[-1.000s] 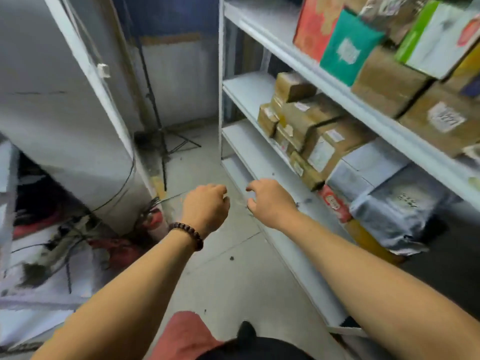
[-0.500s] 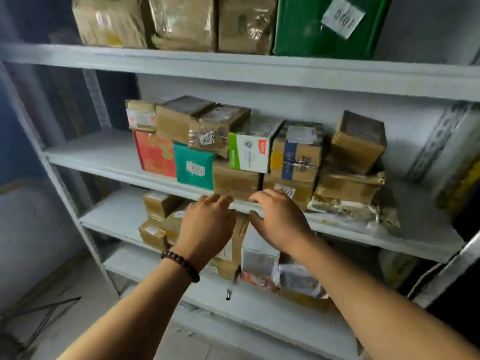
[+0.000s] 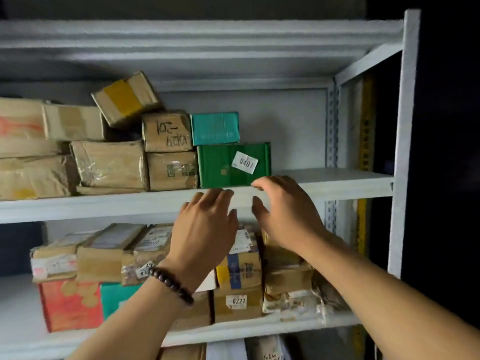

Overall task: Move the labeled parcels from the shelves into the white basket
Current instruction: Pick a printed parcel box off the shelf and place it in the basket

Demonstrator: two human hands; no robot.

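A green box (image 3: 223, 166) with a white label reading 0401 stands at the right end of the parcels on the upper shelf (image 3: 104, 206). A teal box (image 3: 215, 127) sits on top of it, with taped brown cartons (image 3: 168, 131) to the left. My left hand (image 3: 205, 229) and my right hand (image 3: 285, 214) are raised in front of the shelf's front edge, just below the green box, fingers spread and holding nothing. On the shelf below sits a brown box labeled 0227 (image 3: 237, 302). The white basket is not in view.
The lower shelf (image 3: 259, 327) holds a red-orange box (image 3: 70, 305), a teal box and several taped cartons, partly hidden by my arms. The rack's white upright post (image 3: 402, 152) stands at the right, with darkness beyond. Bare shelf board lies right of the green box.
The view has swung from the floor and low shelves up to the higher shelves. Both hands have risen to the upper shelf's edge and their fingers have spread.
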